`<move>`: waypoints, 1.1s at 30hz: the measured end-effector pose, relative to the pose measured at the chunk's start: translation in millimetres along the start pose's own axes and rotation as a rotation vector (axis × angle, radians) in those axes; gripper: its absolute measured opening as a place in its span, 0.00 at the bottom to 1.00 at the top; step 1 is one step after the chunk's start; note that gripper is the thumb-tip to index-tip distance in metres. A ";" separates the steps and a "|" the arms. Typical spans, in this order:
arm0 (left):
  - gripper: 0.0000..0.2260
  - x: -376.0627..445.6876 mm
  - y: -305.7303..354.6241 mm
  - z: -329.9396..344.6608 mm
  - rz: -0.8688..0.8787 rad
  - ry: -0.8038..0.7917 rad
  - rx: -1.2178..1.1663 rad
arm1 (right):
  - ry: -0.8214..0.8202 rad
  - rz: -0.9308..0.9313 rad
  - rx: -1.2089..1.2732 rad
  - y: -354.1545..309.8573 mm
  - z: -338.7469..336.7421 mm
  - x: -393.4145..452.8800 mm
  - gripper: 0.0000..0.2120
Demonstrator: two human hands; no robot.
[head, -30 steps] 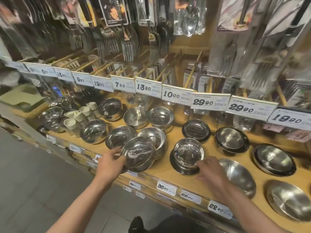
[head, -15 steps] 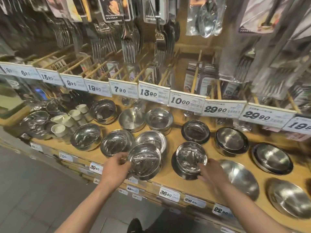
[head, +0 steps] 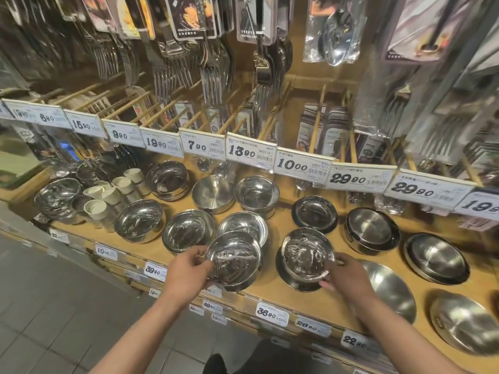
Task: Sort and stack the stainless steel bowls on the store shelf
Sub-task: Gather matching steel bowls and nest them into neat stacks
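Note:
Several stainless steel bowls stand in rows on a wooden shelf (head: 272, 288). My left hand (head: 189, 268) grips the left rim of a shiny bowl (head: 233, 259) at the shelf's front edge, tilted toward me, just in front of a bowl stack (head: 244, 225). My right hand (head: 347, 275) holds the right rim of a small bowl (head: 306, 255) that sits on a dark-rimmed plate (head: 293, 283). Further bowls lie behind: one (head: 186, 232) to the left, two (head: 213, 193) (head: 256, 191) in the back row.
Flat steel dishes (head: 371, 229) (head: 436, 257) and wide pans (head: 388, 290) (head: 464, 321) fill the shelf's right side. White cups (head: 108, 195) stand at the left. Price tags (head: 252, 152) and hanging packaged forks (head: 213, 76) overhang the back row. Tiled floor (head: 54, 306) lies below left.
My right hand has reached forward from the shelf edge and taken hold of the small bowl's rim. My left hand keeps its bowl, shifted slightly right. The view has drifted left.

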State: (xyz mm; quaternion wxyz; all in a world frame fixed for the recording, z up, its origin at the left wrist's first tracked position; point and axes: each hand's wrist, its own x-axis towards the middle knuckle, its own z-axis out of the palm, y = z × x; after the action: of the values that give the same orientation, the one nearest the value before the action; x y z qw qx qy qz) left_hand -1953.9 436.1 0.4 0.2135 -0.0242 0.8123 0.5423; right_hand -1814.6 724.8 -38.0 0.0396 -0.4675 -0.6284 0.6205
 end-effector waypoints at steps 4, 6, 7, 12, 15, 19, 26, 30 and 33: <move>0.14 3.6 6.4 3.7 0.032 -0.003 0.023 | -0.022 0.007 0.110 -10.9 -13.0 -10.4 0.06; 0.15 6.7 11.9 8.9 0.046 -0.033 0.037 | -0.032 -0.010 0.147 -19.6 -23.7 -14.3 0.05; 0.15 8.3 15.0 12.7 0.055 -0.046 0.048 | -0.033 -0.023 0.162 -24.1 -29.8 -15.3 0.05; 0.11 13.0 30.9 42.8 0.091 -0.100 0.104 | 0.031 -0.048 0.248 -40.2 -58.6 -11.8 0.05; 0.11 15.1 37.3 67.9 0.094 -0.140 0.140 | 0.044 -0.070 0.247 -42.3 -69.4 -9.9 0.05; 0.07 13.3 44.6 102.0 0.100 -0.206 0.191 | 0.050 -0.091 0.156 -41.2 -75.7 -7.9 0.09; 0.07 16.6 43.1 140.8 0.143 -0.264 0.302 | 0.025 -0.128 0.077 -45.0 -69.3 -4.7 0.06; 0.09 23.3 36.7 149.7 0.108 -0.267 0.318 | -0.011 -0.116 0.029 -48.3 -57.3 -3.8 0.08; 0.11 28.4 30.9 153.9 0.085 -0.256 0.298 | -0.033 -0.120 -0.027 -44.6 -51.1 2.7 0.07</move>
State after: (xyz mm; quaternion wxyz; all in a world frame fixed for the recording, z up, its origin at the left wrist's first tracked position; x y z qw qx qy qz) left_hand -1938.7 591.4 -32.6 0.2932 0.1112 0.8499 0.4234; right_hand -1808.0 773.7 8.6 0.0602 -0.4193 -0.6641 0.6160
